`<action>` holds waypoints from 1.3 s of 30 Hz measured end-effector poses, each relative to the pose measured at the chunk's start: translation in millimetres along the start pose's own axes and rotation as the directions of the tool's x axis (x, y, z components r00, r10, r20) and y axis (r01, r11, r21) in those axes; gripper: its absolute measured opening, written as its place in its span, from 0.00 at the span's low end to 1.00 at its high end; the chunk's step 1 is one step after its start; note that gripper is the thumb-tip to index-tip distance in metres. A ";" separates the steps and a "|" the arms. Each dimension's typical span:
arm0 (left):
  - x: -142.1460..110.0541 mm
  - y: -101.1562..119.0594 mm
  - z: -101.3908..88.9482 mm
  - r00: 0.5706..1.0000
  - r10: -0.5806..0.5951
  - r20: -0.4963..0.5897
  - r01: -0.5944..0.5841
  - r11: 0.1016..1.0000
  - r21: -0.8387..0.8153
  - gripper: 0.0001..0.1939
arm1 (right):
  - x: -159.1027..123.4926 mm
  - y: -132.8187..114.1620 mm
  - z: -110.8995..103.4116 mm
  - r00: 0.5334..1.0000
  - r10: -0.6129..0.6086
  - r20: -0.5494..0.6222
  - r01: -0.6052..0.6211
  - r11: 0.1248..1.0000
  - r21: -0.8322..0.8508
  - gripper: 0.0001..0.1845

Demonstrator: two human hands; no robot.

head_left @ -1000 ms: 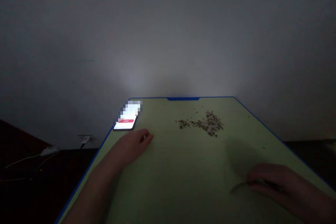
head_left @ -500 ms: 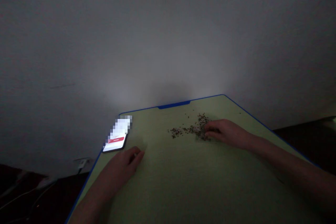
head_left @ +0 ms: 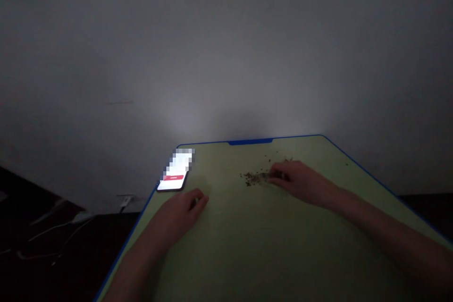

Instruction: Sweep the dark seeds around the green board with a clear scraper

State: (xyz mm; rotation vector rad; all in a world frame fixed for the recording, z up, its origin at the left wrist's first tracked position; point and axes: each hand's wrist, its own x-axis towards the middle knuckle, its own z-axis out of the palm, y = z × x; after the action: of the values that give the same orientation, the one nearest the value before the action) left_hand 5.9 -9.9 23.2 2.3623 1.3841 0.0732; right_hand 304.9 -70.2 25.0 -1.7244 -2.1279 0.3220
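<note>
Small dark grains, like seeds or beads (head_left: 250, 178), lie scattered on the pale green tabletop (head_left: 240, 236). Over their right part is my right hand (head_left: 295, 183), thumb and fingers pinched together low at the table. A greyish, see-through patch shows by its fingertips; dim light and blur hide what it is and what the fingers grip. My left hand (head_left: 186, 207) rests on the table at the left with curled fingers, and nothing shows in it. Just beyond it lies a phone (head_left: 175, 172) with its screen lit.
The table has a raised blue rim (head_left: 297, 136) with a wider blue piece (head_left: 250, 141) at the back. A grey wall (head_left: 226, 56) stands close behind. At the lower left are a white plug (head_left: 126, 201) and thin cables (head_left: 76, 233) beside the table.
My right hand has moved left across the grains and now covers more of them. My left hand stays in place by the phone. The whole view has shifted, so the table sits farther right.
</note>
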 end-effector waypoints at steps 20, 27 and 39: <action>3.8 -2.1 -2.8 1.000 0.017 0.024 -0.017 1.000 -0.005 0.21 | 38.4 30.2 23.8 0.960 0.237 -0.150 -0.249 0.967 -0.063 0.15; 5.0 -6.0 0.0 1.000 0.007 0.018 -0.007 1.000 -0.010 0.21 | 39.2 61.3 -19.2 0.947 0.279 -0.156 -0.296 0.950 -0.096 0.17; 8.8 -13.5 4.2 0.998 -0.029 0.048 0.030 0.999 -0.016 0.22 | 94.6 78.3 -6.4 0.926 0.304 -0.223 -0.368 0.860 -0.355 0.15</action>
State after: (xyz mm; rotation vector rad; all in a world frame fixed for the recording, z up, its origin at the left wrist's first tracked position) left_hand 0.2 2.1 13.1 2.3138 1.3902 0.0205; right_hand 360.7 38.8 12.8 -2.2721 -1.8555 -0.1663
